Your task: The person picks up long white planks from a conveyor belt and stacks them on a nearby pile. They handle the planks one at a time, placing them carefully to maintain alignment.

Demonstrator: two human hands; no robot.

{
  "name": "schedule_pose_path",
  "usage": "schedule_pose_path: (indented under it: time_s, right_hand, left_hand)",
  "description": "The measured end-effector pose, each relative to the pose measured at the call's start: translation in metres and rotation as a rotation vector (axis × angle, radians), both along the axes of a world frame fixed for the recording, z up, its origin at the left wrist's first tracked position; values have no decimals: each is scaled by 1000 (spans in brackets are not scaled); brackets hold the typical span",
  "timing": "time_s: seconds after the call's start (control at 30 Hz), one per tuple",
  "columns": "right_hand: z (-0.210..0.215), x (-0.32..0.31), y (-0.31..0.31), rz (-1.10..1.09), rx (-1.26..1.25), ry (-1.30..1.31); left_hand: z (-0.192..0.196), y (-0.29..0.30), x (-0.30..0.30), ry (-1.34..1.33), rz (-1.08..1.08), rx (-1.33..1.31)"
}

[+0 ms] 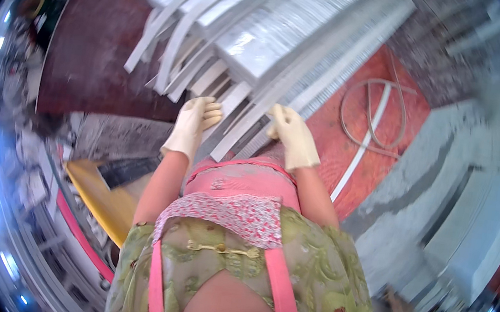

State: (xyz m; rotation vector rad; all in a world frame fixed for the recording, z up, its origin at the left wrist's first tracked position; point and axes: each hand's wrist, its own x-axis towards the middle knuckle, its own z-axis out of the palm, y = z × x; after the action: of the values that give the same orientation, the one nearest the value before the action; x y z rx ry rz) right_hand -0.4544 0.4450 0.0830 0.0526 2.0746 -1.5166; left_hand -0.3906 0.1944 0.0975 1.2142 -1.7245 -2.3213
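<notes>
In front of me rises a big stack of long silvery-white strips (272,33), with several loose ends hanging toward me. My left hand (187,130), in a cream rubber glove, has its fingers curled beside a pale strip (232,98) at the stack's near end. On the other side my right hand (293,139), gloved alike, is closed with curled fingers against the near ends of the right-hand strips. The two hands flank the strip ends between them. Whether either one grips anything cannot be made out.
A dark red board (108,30) lies to the left of the stack. On the right, a red sheet (360,133) carries a looped thin band (404,123) and a straight white strip (361,148). A pale block (475,223) stands farther right. A yellow piece (97,193) is at lower left.
</notes>
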Motion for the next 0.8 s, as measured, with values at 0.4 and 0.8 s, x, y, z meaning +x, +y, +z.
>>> schedule_pose_path:
  time_s: [0.4,0.8]
  right_hand:
    - [-25,32,37,-143,-19,-54]
    - [-32,98,21,-347,264,-104]
  left_hand:
    - [-15,10,-3,143,-3,104]
    - [-35,-21,5,215,-100,374]
